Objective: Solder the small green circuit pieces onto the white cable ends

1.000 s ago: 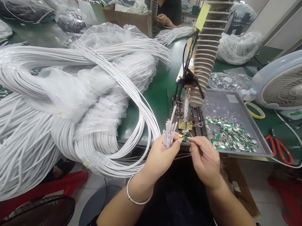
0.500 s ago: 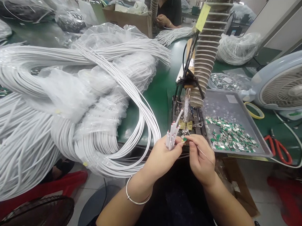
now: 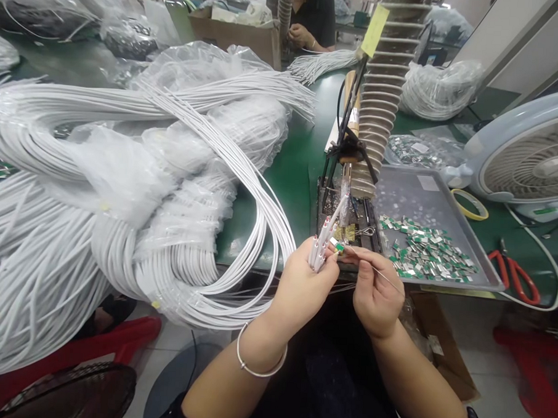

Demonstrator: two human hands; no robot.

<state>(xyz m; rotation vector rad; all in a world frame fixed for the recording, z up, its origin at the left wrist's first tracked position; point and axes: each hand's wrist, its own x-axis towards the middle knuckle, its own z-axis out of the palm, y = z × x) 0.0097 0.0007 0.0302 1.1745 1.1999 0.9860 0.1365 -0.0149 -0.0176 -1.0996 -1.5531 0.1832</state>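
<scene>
My left hand (image 3: 306, 284) is closed around a bundle of white cables (image 3: 322, 245) with stripped, reddish ends pointing up. At its thumb and fingertips is a small green circuit board with a metal connector (image 3: 336, 245), close under the tip of a soldering iron (image 3: 345, 206) clamped tip-down in a stand. Whether board and tip touch, I cannot tell. In a pinch, my right hand (image 3: 379, 293) holds a thin solder wire (image 3: 382, 275), whose front end reaches toward the board. Long loops of the white cables (image 3: 278, 233) trail off to the left.
Right of the iron lies a grey tray (image 3: 403, 183) with many small boards (image 3: 429, 252). Beyond it are yellow tape (image 3: 469, 205), red-handled cutters (image 3: 516, 278) and a fan (image 3: 535, 152). A ribbed hose (image 3: 381, 96) hangs above. Bagged cable coils (image 3: 170, 161) fill the left; a co-worker (image 3: 310, 19) sits opposite.
My left hand has raised the board slightly toward the iron's tip, and the cable ends have shifted up and right. My right hand has moved a little to the right with the solder wire.
</scene>
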